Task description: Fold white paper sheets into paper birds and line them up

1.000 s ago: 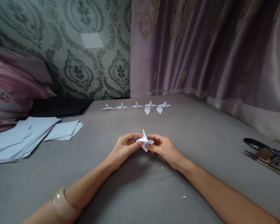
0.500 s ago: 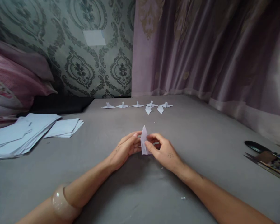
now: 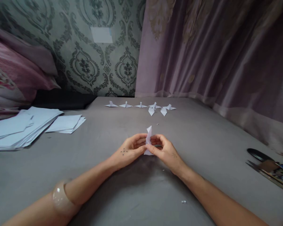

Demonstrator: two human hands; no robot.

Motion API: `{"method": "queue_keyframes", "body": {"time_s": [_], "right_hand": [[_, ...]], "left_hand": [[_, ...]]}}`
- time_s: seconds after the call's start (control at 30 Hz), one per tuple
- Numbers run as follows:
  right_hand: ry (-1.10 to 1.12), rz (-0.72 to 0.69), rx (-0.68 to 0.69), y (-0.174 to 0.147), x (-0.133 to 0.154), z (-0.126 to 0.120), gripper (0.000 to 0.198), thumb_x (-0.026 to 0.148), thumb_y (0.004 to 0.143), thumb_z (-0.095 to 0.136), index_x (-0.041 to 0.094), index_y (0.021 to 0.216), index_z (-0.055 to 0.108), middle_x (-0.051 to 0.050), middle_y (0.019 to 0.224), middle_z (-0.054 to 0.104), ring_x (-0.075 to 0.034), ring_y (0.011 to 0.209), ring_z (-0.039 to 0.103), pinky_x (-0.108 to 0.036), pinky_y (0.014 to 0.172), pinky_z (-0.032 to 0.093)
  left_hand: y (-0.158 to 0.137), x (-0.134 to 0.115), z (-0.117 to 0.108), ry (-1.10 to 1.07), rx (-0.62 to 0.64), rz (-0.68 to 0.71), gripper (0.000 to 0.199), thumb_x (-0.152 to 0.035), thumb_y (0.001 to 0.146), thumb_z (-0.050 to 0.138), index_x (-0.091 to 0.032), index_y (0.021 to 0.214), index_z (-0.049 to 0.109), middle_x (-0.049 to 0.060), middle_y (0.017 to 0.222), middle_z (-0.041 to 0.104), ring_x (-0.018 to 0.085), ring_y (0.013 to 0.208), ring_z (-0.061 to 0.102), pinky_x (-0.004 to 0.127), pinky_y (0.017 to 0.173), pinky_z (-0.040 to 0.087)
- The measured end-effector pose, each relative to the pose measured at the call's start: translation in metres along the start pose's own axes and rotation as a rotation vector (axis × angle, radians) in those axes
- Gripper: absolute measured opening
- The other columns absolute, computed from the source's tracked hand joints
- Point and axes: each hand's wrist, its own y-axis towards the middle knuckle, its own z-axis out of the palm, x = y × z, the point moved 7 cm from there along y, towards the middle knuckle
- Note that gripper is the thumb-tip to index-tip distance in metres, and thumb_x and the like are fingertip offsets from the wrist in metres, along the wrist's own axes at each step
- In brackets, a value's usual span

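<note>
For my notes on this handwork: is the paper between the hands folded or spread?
Folded: the white paper looks narrow, creased and angled at its top, between the left hand and right hand.

We see two bare forearms, the left forearm (image 3: 91,179) and the right forearm (image 3: 209,194). Around the left one we notice a wide, rounded bangle (image 3: 58,197), pale beige and glossy, with bright spots of light on its smooth surface. On the back of the left hand (image 3: 130,151) we make out a cluster of small dark dots (image 3: 124,152); the right hand (image 3: 167,155) bears a similar, fainter group of specks (image 3: 174,155), too blurred for us to count.
</note>
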Motion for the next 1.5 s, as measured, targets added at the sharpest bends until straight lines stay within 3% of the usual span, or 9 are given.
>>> {"method": "queue_keyframes", "body": {"time_s": [0.2, 0.4, 0.57, 0.73, 0.83, 1.0, 1.2, 1.33, 1.5], "right_hand": [[-0.047, -0.082, -0.040, -0.001, 0.001, 0.001, 0.026, 0.014, 0.069, 0.055, 0.018, 0.094, 0.051, -0.006, 0.095, 0.063, -0.017, 0.087, 0.062, -0.030, 0.074, 0.051], [-0.160, -0.155, -0.126, -0.006, 0.003, -0.001, 0.012, 0.027, 0.081, 0.055, 0.019, 0.088, 0.052, -0.005, 0.085, 0.066, -0.017, 0.077, 0.064, -0.029, 0.070, 0.050], [-0.251, -0.231, -0.075, -0.008, 0.006, 0.004, 0.015, 0.033, 0.085, 0.052, 0.019, 0.082, 0.057, -0.003, 0.076, 0.065, -0.016, 0.070, 0.061, -0.028, 0.065, 0.048], [0.043, -0.080, -0.074, 0.005, -0.012, -0.002, 0.021, 0.038, 0.082, 0.056, 0.018, 0.085, 0.054, -0.002, 0.071, 0.065, -0.015, 0.065, 0.061, -0.026, 0.059, 0.050], [0.158, 0.021, -0.096, 0.012, -0.021, -0.008, 0.033, 0.038, 0.078, 0.061, 0.018, 0.101, 0.049, 0.002, 0.062, 0.062, -0.014, 0.055, 0.057, -0.026, 0.052, 0.050], [0.051, 0.012, -0.105, 0.014, -0.022, -0.014, 0.053, 0.035, 0.080, 0.057, 0.024, 0.127, 0.035, 0.005, 0.065, 0.064, -0.013, 0.051, 0.056, -0.024, 0.048, 0.049], [-0.308, -0.167, -0.076, 0.017, -0.017, -0.014, 0.018, 0.028, 0.086, 0.049, 0.021, 0.097, 0.061, -0.001, 0.076, 0.067, -0.014, 0.067, 0.060, -0.027, 0.065, 0.048], [-0.569, -0.334, -0.005, 0.017, -0.006, -0.005, 0.026, 0.017, 0.087, 0.047, 0.021, 0.106, 0.064, -0.005, 0.098, 0.066, -0.018, 0.092, 0.058, -0.033, 0.086, 0.045], [-0.769, -0.406, 0.050, 0.015, -0.003, 0.001, 0.031, 0.015, 0.087, 0.046, 0.020, 0.111, 0.065, -0.009, 0.105, 0.057, -0.020, 0.100, 0.051, -0.034, 0.090, 0.044]], "left_hand": [[-0.004, -0.004, 0.000, 0.317, 0.007, 0.136, 0.038, -0.018, 0.084, 0.054, -0.017, 0.123, 0.054, 0.010, 0.119, 0.063, 0.021, 0.107, 0.060, 0.035, 0.094, 0.046], [-0.009, -0.014, 0.001, 0.650, -0.099, 0.200, 0.032, -0.020, 0.086, 0.050, -0.022, 0.116, 0.061, 0.004, 0.101, 0.069, 0.018, 0.093, 0.063, 0.029, 0.085, 0.047], [-0.005, -0.004, -0.021, 0.402, -0.307, 0.016, 0.021, -0.035, 0.081, 0.059, -0.016, 0.086, 0.066, 0.003, 0.077, 0.067, 0.014, 0.070, 0.061, 0.023, 0.062, 0.046], [-0.004, 0.017, -0.048, -0.050, -0.528, -0.132, 0.026, -0.034, 0.068, 0.072, -0.016, 0.078, 0.057, 0.001, 0.071, 0.066, 0.012, 0.060, 0.061, 0.022, 0.056, 0.046], [-0.005, 0.022, -0.056, -0.090, -0.599, -0.164, 0.031, -0.028, 0.062, 0.075, -0.017, 0.083, 0.055, 0.002, 0.073, 0.066, 0.014, 0.062, 0.063, 0.023, 0.056, 0.048], [-0.006, 0.026, -0.055, -0.064, -0.617, -0.220, 0.026, -0.033, 0.069, 0.070, -0.014, 0.083, 0.058, 0.001, 0.065, 0.063, 0.010, 0.053, 0.058, 0.020, 0.049, 0.046], [-0.007, 0.017, -0.065, 0.395, -0.620, -0.174, 0.020, -0.034, 0.076, 0.059, -0.016, 0.083, 0.054, -0.004, 0.056, 0.058, 0.008, 0.041, 0.047, 0.019, 0.042, 0.035], [-0.009, 0.008, -0.068, 0.750, -0.588, -0.162, 0.030, -0.035, 0.080, 0.053, -0.019, 0.105, 0.049, -0.002, 0.067, 0.064, 0.014, 0.057, 0.057, 0.025, 0.054, 0.041], [-0.012, 0.004, -0.070, 1.113, -0.507, -0.146, 0.044, -0.031, 0.083, 0.046, -0.017, 0.124, 0.038, 0.001, 0.074, 0.061, 0.019, 0.070, 0.058, 0.030, 0.062, 0.043]]}}
